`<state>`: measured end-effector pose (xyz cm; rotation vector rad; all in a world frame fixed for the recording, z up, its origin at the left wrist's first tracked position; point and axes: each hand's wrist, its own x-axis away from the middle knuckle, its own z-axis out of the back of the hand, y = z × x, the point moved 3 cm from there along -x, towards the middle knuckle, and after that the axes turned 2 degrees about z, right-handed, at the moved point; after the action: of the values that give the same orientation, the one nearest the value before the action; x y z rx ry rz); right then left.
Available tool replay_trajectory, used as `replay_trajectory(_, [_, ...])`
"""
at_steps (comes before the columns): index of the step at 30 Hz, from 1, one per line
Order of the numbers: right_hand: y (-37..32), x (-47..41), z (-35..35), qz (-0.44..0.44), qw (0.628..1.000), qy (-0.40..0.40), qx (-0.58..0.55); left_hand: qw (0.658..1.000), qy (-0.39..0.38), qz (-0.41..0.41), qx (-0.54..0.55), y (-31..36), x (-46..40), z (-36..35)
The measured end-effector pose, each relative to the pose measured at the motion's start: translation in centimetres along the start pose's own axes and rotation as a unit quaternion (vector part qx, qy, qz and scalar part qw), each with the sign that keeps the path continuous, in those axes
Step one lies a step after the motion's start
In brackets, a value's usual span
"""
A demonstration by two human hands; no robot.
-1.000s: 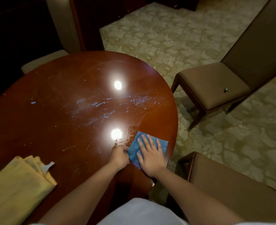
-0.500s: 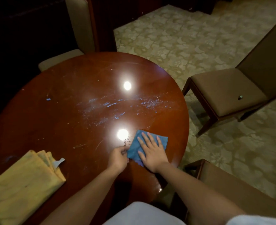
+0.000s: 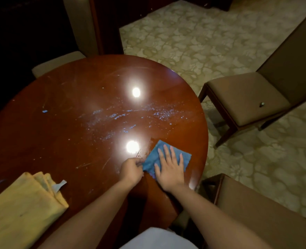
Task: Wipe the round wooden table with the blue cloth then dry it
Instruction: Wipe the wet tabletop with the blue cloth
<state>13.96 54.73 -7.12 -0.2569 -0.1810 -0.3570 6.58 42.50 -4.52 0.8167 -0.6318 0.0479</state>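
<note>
Fingers (image 3: 166, 151) of the right hand (image 3: 170, 168) lie straight and spread, pressing the blue cloth (image 3: 155, 157) flat near the table's (image 3: 58, 123) right edge. The left hand (image 3: 131, 170) pinches the cloth's left edge with curled fingers. Pale wet streaks (image 3: 130, 114) cross the glossy wood beyond. A folded yellow cloth (image 3: 20, 207) rests at lower left; chairs (image 3: 247, 99) stand on patterned carpet (image 3: 193, 42).

round wooden table (image 3: 62, 133), blue cloth (image 3: 153, 157), yellow towel (image 3: 20, 209)

Dim room; two glare spots on table (image 3: 62, 112).
</note>
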Motion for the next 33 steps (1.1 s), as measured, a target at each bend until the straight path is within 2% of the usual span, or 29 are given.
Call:
replay_trajectory(3, [2.0,-4.0,2.0,0.083,0.993,-0.086,-0.001,0.999,0.009,0.002,0.046,1.4,-1.1,0.2])
replay_trajectory(5, [2.7,-4.6,2.9,0.11,0.987,-0.112,0.019,0.998,0.008,0.01,0.055,1.8,-1.7,0.0])
replay_trajectory(7, [2.4,-2.8,2.0,0.115,0.988,-0.092,0.037,0.997,0.007,0.035,0.062,1.4,-1.5,-0.3])
replay_trajectory(9, [1.8,0.0,-0.5,0.126,0.99,-0.023,0.057,0.997,0.002,0.054,0.055,0.4,-0.6,-0.7])
replay_trajectory(13, [1.3,1.0,-0.3,0.114,0.991,-0.033,0.066,0.997,0.008,0.063,0.044,-1.1,0.6,-1.2])
replay_trajectory(14, [1.6,0.5,-0.1,0.133,0.989,-0.009,0.069,0.997,0.015,0.061,0.047,-0.9,0.4,-1.2])
replay_trajectory(16, [2.3,-0.6,0.5,0.161,0.984,-0.038,0.06,0.997,0.019,0.056,0.055,-0.3,0.0,-1.3])
replay_trajectory(19, [2.9,-1.5,1.5,0.219,0.973,-0.013,0.066,0.998,0.002,0.046,0.047,0.7,0.0,-1.6])
replay_trajectory(22, [3.2,-0.4,0.4,0.191,0.979,-0.018,0.075,0.999,-0.009,0.043,0.026,0.9,0.6,-1.7])
replay_trajectory(25, [2.5,2.3,-0.8,0.159,0.986,-0.043,0.036,0.999,-0.018,0.03,-0.028,0.7,1.5,-2.1])
replay_trajectory(29, [3.2,1.9,-0.1,0.154,0.986,-0.025,0.064,0.997,0.007,0.007,-0.071,1.2,1.6,-2.2])
replay_trajectory(31, [3.7,0.9,0.6,0.163,0.983,-0.046,0.077,0.996,0.028,0.001,-0.084,2.0,1.6,-2.1])
replay_trajectory(33, [3.7,1.6,0.4,0.145,0.987,-0.014,0.071,0.995,0.024,0.005,-0.101,2.3,1.8,-2.1])
